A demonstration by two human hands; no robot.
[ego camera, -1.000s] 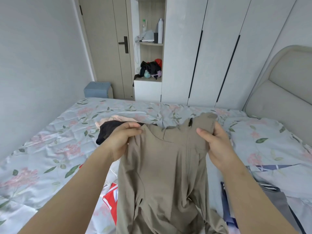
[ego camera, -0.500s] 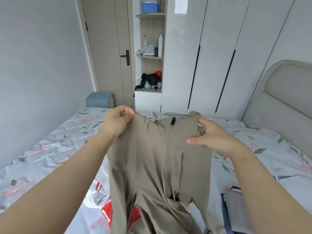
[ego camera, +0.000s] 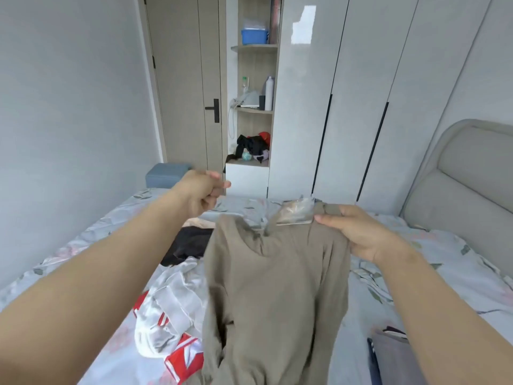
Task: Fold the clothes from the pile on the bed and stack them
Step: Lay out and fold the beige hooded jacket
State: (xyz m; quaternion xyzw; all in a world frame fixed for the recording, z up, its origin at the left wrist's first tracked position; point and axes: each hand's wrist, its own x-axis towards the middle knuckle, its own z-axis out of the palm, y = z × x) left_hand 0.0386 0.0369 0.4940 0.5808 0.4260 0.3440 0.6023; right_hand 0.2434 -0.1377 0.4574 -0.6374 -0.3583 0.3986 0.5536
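Khaki trousers [ego camera: 277, 287] hang in front of me over the bed [ego camera: 416, 273], waistband up, legs trailing down out of view. My right hand [ego camera: 358, 232] grips the right side of the waistband. My left hand [ego camera: 201, 194] is raised to the upper left, apart from the trousers, fingers curled with nothing in them. On the bed behind lie a white and red garment [ego camera: 172, 320], a black garment [ego camera: 188, 244] and a pale pink one just beyond it. Folded grey and navy clothes [ego camera: 394, 357] lie at the lower right.
A padded headboard [ego camera: 466, 173] stands at the right. White wardrobe doors [ego camera: 361, 93] and an open shelf niche [ego camera: 255, 107] with bottles and clothes line the far wall. A blue stool [ego camera: 166, 173] sits by the door [ego camera: 188, 79].
My left hand has let go of the waistband and moved up and left. The left side of the trousers has dropped, and they now hang from my right hand only.
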